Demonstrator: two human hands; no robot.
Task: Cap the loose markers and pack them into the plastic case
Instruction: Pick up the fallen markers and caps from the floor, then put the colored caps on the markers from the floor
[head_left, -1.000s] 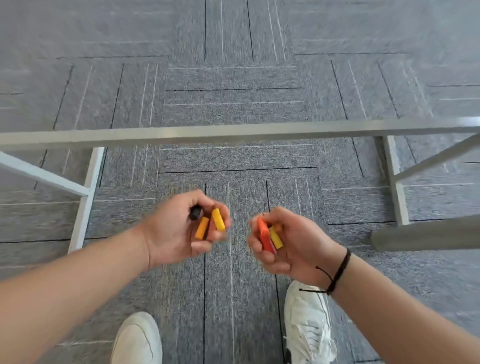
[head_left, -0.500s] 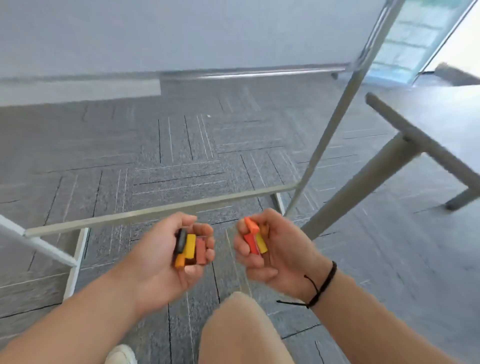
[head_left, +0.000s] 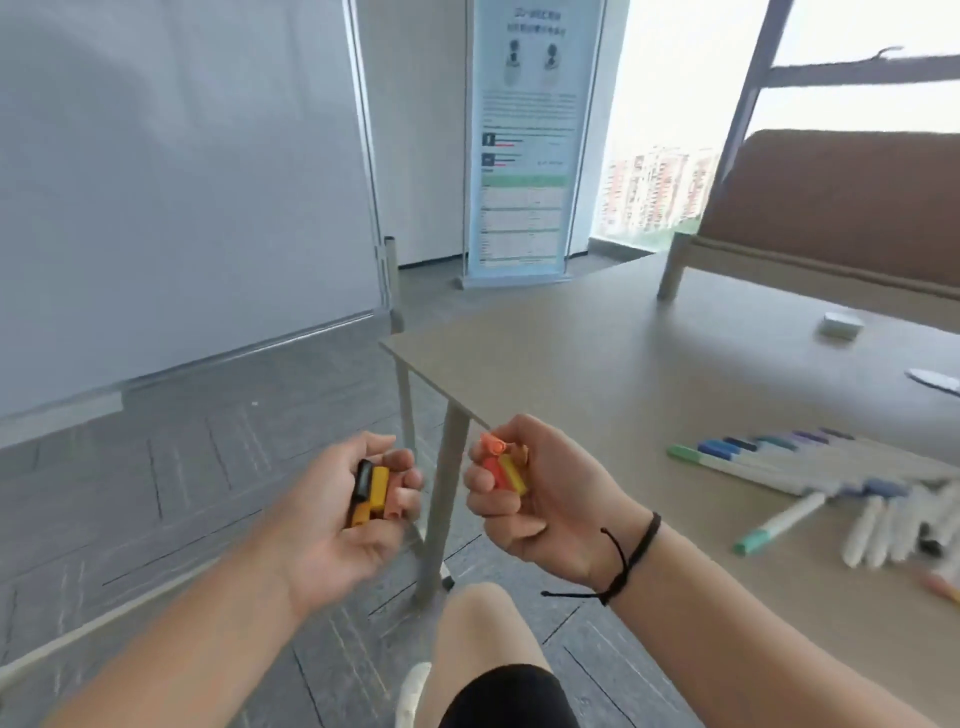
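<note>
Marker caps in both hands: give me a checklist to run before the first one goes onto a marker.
1. Caps held securely in the left hand: ok, the fingers curl round the black, yellow and orange caps.
2. Caps held in the right hand: ok, orange, red and yellow caps are gripped.
3. Markers within view: ok, the markers lie on the table to the right.
4. Which markers are uncapped: cannot tell, too blurred.
5. Free hand to pick up a marker: not ok, both hands are full.
6. Plastic case located: cannot tell, none is recognisable.
</note>
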